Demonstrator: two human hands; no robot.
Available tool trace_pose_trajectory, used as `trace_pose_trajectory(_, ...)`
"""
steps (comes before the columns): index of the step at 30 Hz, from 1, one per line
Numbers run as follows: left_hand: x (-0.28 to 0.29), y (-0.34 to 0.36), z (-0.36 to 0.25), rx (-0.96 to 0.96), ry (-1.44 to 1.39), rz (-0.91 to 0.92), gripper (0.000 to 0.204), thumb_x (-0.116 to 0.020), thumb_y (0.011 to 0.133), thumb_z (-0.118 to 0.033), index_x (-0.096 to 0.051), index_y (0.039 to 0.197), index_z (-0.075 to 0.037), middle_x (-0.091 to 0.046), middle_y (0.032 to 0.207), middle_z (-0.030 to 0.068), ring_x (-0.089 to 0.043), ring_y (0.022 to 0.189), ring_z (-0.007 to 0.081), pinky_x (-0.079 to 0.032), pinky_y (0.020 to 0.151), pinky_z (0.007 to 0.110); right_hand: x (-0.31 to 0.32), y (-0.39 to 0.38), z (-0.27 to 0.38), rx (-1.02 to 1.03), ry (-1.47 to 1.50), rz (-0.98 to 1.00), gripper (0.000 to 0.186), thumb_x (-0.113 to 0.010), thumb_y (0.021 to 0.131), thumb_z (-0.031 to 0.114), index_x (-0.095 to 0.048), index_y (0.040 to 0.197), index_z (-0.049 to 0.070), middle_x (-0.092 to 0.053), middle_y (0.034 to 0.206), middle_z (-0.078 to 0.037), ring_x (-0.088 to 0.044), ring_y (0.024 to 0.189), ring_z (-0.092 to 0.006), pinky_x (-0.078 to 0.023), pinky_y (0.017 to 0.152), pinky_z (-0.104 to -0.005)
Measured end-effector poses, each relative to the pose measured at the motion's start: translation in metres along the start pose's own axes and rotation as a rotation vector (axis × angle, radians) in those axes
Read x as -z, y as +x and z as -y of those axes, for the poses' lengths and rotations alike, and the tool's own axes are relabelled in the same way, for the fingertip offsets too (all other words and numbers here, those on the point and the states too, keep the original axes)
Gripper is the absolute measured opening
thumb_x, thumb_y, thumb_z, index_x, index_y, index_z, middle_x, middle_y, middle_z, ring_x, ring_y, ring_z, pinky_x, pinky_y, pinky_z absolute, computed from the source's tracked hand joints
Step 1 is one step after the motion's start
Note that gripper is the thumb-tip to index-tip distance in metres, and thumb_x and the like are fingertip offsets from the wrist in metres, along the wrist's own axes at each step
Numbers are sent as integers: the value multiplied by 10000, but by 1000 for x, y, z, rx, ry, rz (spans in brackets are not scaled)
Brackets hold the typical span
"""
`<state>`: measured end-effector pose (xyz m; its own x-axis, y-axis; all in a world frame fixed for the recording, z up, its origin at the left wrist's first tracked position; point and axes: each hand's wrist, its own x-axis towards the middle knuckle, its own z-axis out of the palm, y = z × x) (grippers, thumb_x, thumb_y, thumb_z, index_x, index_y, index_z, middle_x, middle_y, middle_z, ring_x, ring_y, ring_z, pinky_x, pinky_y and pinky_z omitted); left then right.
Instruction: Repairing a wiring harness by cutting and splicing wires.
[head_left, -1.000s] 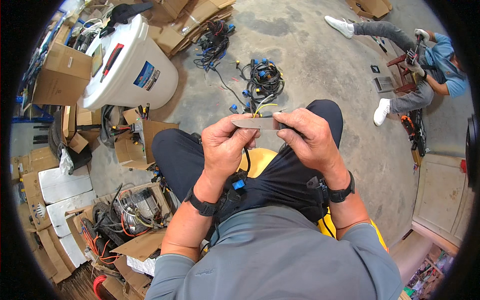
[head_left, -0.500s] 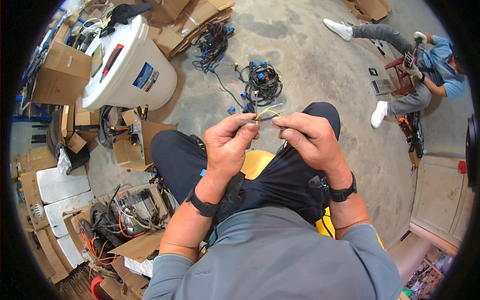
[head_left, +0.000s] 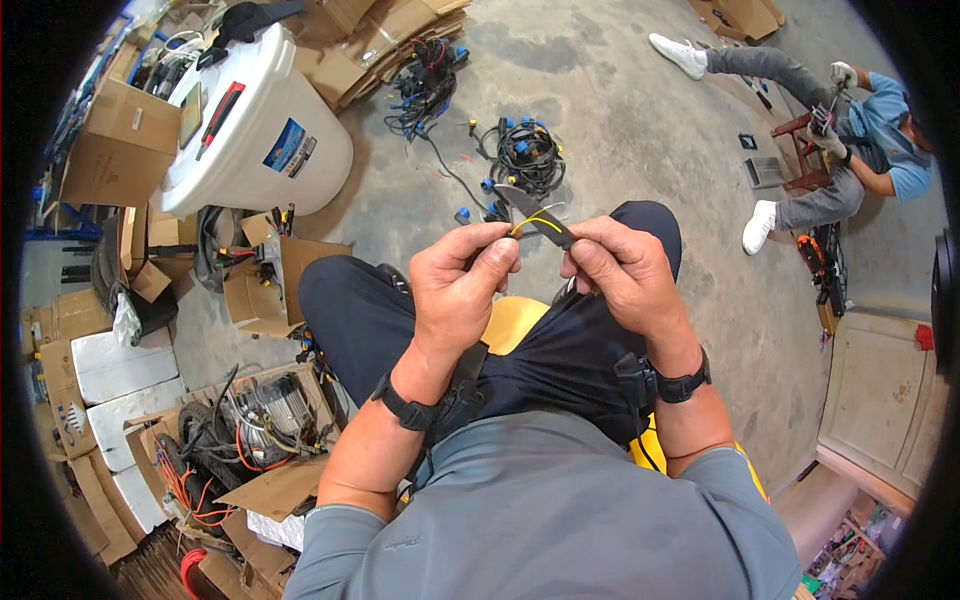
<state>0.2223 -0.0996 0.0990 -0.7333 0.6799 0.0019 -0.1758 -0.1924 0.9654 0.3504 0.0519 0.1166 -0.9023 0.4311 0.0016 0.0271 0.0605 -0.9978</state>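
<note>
My left hand point(head_left: 455, 285) pinches a cable end with a thin yellow wire point(head_left: 544, 222) and a white one curving out to the right from the fingertips. My right hand point(head_left: 625, 282) is closed on a folding knife point(head_left: 520, 206), its blade raised diagonally up-left, beside the wires. The knife's handle is mostly hidden by my fingers. Both hands are above my lap, a short gap apart, over a yellow seat point(head_left: 505, 318) between my legs. Beyond them on the floor lies a coil of black cable point(head_left: 530, 170) with blue and yellow connectors.
A white tub point(head_left: 310, 165) with a red-handled tool point(head_left: 220, 115) on its lid stands front left. Cardboard, cable tangles and a motor point(head_left: 270, 420) lie around on the left. A co-worker point(head_left: 880, 120) in gloves sits at the right near tools. A cream cabinet point(head_left: 870, 390) stands right.
The knife in my right hand has swung from level across my left fingertips to a raised diagonal, tip up-left. The co-worker's gloved hands have shifted slightly.
</note>
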Motion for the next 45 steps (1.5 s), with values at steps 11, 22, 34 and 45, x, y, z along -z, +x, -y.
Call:
trace_pose_trajectory(11, 2, 1, 5, 42, -23, 14, 147, -680, 860, -19, -672, 993, 45, -671, 759, 59, -565, 614, 64, -453, 538, 207, 0, 0, -6, -91, -57, 51, 184, -574, 949, 129, -636, 1036, -20, -626, 708, -14, -529, 552, -65, -437, 516, -222)
trace_pose_trajectory(22, 8, 4, -1, 23, 99, 138, 128, -667, 865, -12, -673, 981, 42, -675, 779, 87, -590, 638, 98, -471, 549, 219, 9, 0, 1, -152, -89, 115, 196, -568, 952, 155, -646, 1039, -3, -638, 685, -17, -528, 509, -61, -431, 475, -217)
trace_pose_trajectory(34, 11, 6, -5, -9, 138, 198, 121, -678, 851, -5, -690, 962, 43, -670, 784, 67, -579, 642, 80, -459, 536, 209, 15, 3, 4, -220, -8, 198, 199, -554, 963, 173, -645, 1009, 3, -629, 678, -3, -493, 486, -51, -402, 457, -207)
trace_pose_trajectory(45, 14, 6, -7, -6, 158, 237, 93, -700, 836, -11, -703, 919, 32, -667, 736, 41, -540, 590, 52, -422, 507, 198, 16, 5, 11, -134, -177, 229, 171, -565, 943, 146, -650, 989, 5, -636, 674, -30, -548, 510, -89, -444, 490, -244)
